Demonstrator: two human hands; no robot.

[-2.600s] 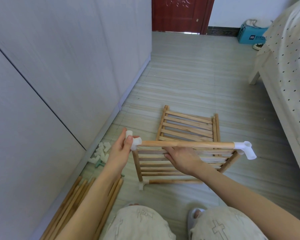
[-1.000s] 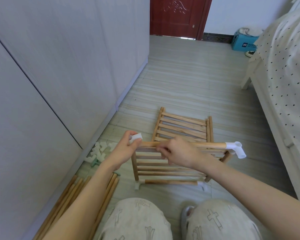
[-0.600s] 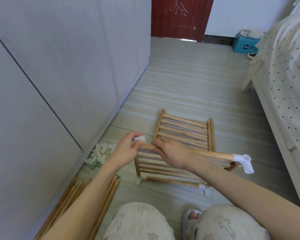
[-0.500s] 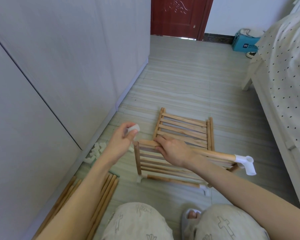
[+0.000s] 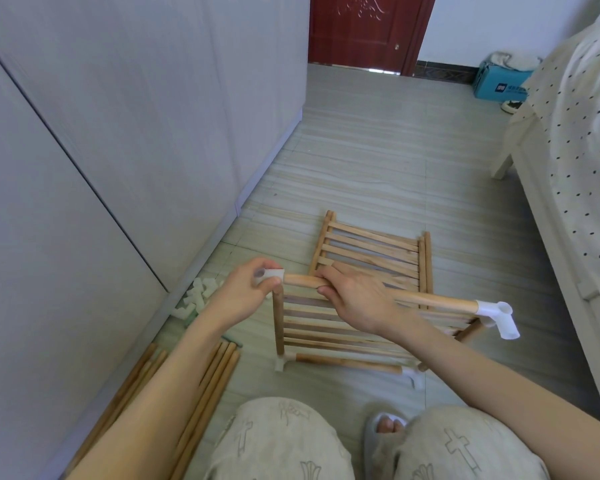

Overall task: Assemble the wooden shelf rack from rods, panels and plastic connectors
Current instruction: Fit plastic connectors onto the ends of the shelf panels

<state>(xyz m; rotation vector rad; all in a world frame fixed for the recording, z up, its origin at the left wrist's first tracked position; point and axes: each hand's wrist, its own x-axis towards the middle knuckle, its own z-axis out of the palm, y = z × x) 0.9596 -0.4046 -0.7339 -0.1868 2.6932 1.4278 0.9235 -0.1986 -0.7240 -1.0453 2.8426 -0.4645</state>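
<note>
Bedroom floor, rack part-built between wardrobe and bed.

Left hand (image 5: 246,292) pinches a white connector (image 5: 272,274) at the near end of the top rod (image 5: 430,301); connector and rod tip are just beside each other, apparently not yet seated. Right hand (image 5: 357,299) grips the rod, fingers (image 5: 326,271) curled round it. Far connector (image 5: 497,315) already sits on the rod's other end. Frame (image 5: 326,336) stands on the floor below, its left upright (image 5: 278,320) directly under the loose connector. Spare panel (image 5: 371,251) lies flat behind; spare rods (image 5: 201,382) and loose connectors (image 5: 196,297) lie by the wardrobe. Risk, as judged: a skewed push could jam the socket, or tip the frame and pull its lower joints loose.
</note>
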